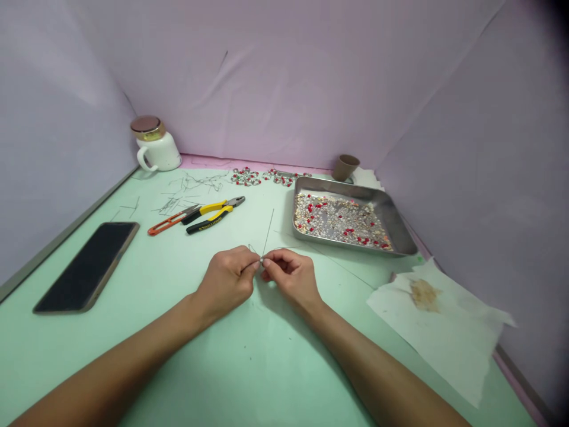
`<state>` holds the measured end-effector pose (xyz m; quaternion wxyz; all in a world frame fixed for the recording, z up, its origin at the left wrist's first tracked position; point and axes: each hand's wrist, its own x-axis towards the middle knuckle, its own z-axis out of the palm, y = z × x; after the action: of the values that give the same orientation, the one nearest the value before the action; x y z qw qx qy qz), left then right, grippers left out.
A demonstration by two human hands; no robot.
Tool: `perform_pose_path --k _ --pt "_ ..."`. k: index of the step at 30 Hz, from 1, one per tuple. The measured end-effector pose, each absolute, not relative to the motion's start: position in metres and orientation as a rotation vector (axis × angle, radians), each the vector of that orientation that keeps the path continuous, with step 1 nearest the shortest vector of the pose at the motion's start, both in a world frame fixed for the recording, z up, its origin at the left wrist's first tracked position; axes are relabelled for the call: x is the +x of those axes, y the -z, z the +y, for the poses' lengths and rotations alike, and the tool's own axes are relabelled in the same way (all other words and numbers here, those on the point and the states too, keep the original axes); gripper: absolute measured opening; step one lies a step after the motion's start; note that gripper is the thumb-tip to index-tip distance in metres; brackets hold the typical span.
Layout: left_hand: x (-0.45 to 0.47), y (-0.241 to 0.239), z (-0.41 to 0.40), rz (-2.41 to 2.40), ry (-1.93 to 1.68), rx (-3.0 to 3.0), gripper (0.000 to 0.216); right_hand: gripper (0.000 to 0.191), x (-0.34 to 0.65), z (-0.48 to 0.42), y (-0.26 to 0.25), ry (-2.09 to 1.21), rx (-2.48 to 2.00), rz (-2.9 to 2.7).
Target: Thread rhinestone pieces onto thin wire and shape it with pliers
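Note:
My left hand (231,273) and my right hand (293,279) meet over the middle of the table, fingertips almost touching. A small pale bead (262,260) shows between them, with a thin wire (269,231) standing up from it. The left thumb and forefinger pinch the wire at the bead. From the other side, the right thumb and forefinger pinch the bead. A fine strand runs off to the right, toward the tray and paper. What lies inside the left fist is hidden.
Beyond my hands lie pliers (213,214), orange thread snips (173,219), wire scraps (178,198) and red-beaded pieces (246,176). A metal tray (402,228) holds loose beads. Around the edges are a phone (86,267), a lidded mug (160,151), a brown cup (345,168) and stained paper (448,338).

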<state>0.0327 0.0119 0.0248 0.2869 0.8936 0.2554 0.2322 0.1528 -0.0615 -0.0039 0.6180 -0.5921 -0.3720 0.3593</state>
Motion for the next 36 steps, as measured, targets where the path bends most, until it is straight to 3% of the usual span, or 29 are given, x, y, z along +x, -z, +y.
perform_pose_path --k 5,25,29,31,36 --pt "0.032 -0.023 0.012 0.639 -0.599 2.414 0.021 0.007 0.156 -0.064 0.008 -0.716 -1.434 -1.025" --pt "0.032 -0.022 0.013 0.570 -0.690 2.369 0.019 0.012 0.157 -0.057 0.009 -0.845 -1.309 -0.884" --pt "0.030 -0.028 0.015 0.647 -0.931 2.404 0.010 0.011 0.157 -0.058 0.009 -0.867 -1.318 -0.831" --pt "0.030 -0.030 0.017 0.611 -1.034 2.402 0.017 0.011 0.156 -0.058 0.008 -0.920 -1.317 -0.798" --pt "0.030 -0.029 0.024 0.381 -0.836 2.470 0.022 0.015 0.156 -0.057 0.008 -1.006 -1.255 -0.696"
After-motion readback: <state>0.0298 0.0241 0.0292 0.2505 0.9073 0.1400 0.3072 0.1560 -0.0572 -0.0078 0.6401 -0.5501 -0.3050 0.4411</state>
